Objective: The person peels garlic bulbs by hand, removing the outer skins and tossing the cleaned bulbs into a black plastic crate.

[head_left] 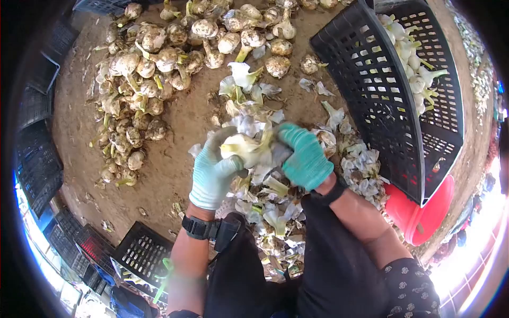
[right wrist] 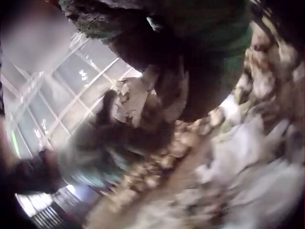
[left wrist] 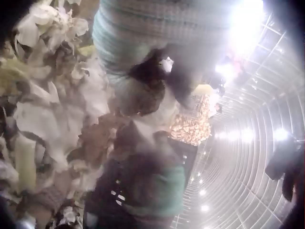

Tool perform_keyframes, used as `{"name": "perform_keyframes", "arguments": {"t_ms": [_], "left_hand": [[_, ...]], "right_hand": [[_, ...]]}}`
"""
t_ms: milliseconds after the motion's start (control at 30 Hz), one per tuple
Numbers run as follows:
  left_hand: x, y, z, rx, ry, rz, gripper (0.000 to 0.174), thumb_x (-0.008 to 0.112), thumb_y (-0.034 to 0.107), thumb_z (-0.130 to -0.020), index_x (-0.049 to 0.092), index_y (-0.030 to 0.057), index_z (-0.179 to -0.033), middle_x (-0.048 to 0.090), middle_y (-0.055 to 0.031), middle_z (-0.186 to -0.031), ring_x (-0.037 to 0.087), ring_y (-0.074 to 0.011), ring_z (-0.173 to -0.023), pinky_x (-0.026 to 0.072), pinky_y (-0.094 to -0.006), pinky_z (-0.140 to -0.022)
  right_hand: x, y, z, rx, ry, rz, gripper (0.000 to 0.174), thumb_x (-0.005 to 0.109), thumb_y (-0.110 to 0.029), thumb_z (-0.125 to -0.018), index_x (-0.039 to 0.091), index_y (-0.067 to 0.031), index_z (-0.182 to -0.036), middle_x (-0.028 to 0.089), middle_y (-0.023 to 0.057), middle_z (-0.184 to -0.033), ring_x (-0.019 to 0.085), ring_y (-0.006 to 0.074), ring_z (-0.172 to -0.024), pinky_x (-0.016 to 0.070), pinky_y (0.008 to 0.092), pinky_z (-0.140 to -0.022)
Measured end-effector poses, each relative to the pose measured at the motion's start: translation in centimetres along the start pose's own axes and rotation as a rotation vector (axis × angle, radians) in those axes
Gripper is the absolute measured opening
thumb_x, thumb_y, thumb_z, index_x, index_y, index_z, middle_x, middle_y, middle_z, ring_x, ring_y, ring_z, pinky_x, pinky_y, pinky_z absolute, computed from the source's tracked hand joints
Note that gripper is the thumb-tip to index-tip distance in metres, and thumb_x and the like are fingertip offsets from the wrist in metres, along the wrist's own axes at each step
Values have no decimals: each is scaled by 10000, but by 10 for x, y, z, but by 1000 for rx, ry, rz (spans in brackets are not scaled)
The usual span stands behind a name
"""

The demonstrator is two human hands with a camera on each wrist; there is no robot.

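Observation:
In the head view a pale garlic bulb [head_left: 241, 147] with loose skin and a stem lies in the gloved left hand [head_left: 214, 172], its thumb across the near side. The gloved right hand [head_left: 306, 157] pinches at skin on the bulb's right side, blurred. In the left wrist view the left hand [left wrist: 152, 52] is large at the top and the right hand [left wrist: 152, 186] is below. The right wrist view shows papery skin [right wrist: 136, 100] between the right hand [right wrist: 195, 52] and the left hand [right wrist: 100, 148].
Unpeeled bulbs [head_left: 154, 63] are heaped at the upper left. Shed skins [head_left: 275, 212] cover the ground between the knees. A black crate [head_left: 371, 95] with cleaned bulbs [head_left: 416, 79] stands right, beside a red basin [head_left: 421, 212]. Another crate [head_left: 143, 254] stands lower left.

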State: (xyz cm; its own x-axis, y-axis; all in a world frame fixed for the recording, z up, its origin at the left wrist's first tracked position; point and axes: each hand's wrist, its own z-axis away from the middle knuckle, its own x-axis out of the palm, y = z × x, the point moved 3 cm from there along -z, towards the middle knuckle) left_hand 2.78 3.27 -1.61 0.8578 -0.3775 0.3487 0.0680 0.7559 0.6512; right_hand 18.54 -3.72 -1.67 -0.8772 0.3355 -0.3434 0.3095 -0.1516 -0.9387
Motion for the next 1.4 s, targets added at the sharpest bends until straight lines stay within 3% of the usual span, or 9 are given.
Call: {"name": "perform_keyframes", "arguments": {"t_ms": [200, 367, 433, 567, 633, 833, 1067, 1267, 1400], "left_hand": [[20, 4, 7, -32, -173, 130, 793, 779, 275, -522, 394, -36, -1142, 537, -94, -994, 537, -182, -897, 444, -280, -781], [3, 6, 2, 2, -118, -31, 721, 743, 221, -524, 414, -21, -1117, 520, -105, -1010, 524, -198, -916, 455, -283, -747], [8, 11, 3, 2, -103, -30, 769, 765, 303, -503, 438, 6, -1133, 512, -110, -1061, 521, -209, -947, 441, -294, -797], [15, 16, 2, -74, -227, -1, 856, 765, 282, -513, 358, -5, -1209, 492, -123, -1101, 500, -233, -991, 409, -330, -851], [13, 16, -2, 160, -117, -6, 767, 725, 197, -567, 349, -36, -1194, 499, -131, -1068, 492, -242, -1017, 419, -315, -864], [16, -6, -6, 62, 7, 253, 459, 523, 265, -818, 400, -4, -1169, 541, -110, -1003, 526, -188, -921, 434, -324, -808], [6, 3, -5, 164, -1, 465, 412, 545, 148, -745, 455, -72, -1081, 549, -129, -964, 531, -193, -876, 421, -288, -799], [6, 3, -6, 161, -6, 373, 456, 563, 231, -753, 463, -73, -1078, 551, -135, -987, 535, -212, -905, 425, -304, -803], [13, 3, -7, 152, 46, 506, 416, 530, 256, -789, 484, -69, -1046, 562, -137, -954, 548, -220, -869, 442, -328, -778]], "right_hand": [[-21, 41, -13, 91, -67, 603, 119, 552, -92, -699, 557, 2, -770, 522, 188, -717, 532, 341, -634, 429, 385, -564], [-37, 10, -17, 360, 38, 254, 235, 595, -148, -709, 551, 4, -882, 550, 190, -804, 555, 348, -707, 450, 387, -623], [-33, -7, -15, -265, 103, 213, 295, 621, -178, -708, 557, 3, -932, 560, 208, -844, 570, 335, -731, 463, 358, -608], [-12, -24, -9, -215, -307, 132, 309, 627, -171, -706, 562, 3, -953, 566, 213, -853, 581, 325, -705, 463, 334, -577], [-9, -21, -4, 206, -290, 113, 274, 627, -180, -707, 572, 10, -896, 572, 187, -759, 575, 320, -656, 460, 327, -568], [14, -33, 9, -334, -285, 249, 114, 594, -54, -693, 577, -20, -801, 562, 117, -653, 554, 229, -555, 446, 273, -509], [-9, 29, 2, 594, -8, -195, 281, 599, -72, -720, 546, 34, -975, 575, 172, -861, 587, 212, -664, 465, 269, -571], [-3, -33, -11, -41, -237, 67, 383, 656, -227, -695, 544, 40, -946, 562, 225, -884, 584, 307, -752, 459, 362, -622], [21, -17, 3, 11, -263, -19, 292, 612, -168, -710, 548, 31, -914, 574, 177, -806, 581, 291, -668, 464, 342, -611]]}}
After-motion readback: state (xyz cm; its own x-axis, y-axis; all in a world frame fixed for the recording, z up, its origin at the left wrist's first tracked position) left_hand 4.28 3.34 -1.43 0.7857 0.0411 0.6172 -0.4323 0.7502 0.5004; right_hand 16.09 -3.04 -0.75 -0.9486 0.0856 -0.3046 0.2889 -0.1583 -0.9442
